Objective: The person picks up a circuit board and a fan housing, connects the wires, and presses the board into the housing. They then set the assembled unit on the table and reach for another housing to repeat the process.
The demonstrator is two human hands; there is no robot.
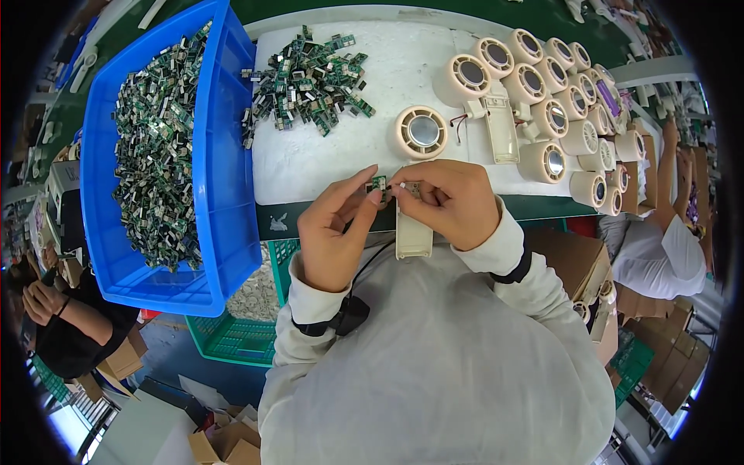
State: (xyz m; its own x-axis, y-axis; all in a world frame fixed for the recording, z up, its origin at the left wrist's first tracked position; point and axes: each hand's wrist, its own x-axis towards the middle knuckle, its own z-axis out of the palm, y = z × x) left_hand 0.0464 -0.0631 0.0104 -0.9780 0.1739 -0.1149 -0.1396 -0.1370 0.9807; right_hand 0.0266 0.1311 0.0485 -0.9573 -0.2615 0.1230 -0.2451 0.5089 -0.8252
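My left hand [337, 225] pinches a small green circuit board [377, 183] between thumb and fingertips. Close beside it, my right hand [457, 203] is closed in a pinch on a tiny white connector at the board's right edge; whether the two are joined I cannot tell. Under my hands lies a cream handheld fan, its round head [421, 132] pointing away from me and its open handle shell [414, 235] toward me. My right fingers cover the part between head and handle.
At the left stands a blue bin [225, 155] full of circuit boards. A pile of boards [314, 81] lies on the white work surface [325, 167]. Several cream fans [529, 81] crowd the right side, one with its handle open [502, 132]. Other people sit at both sides.
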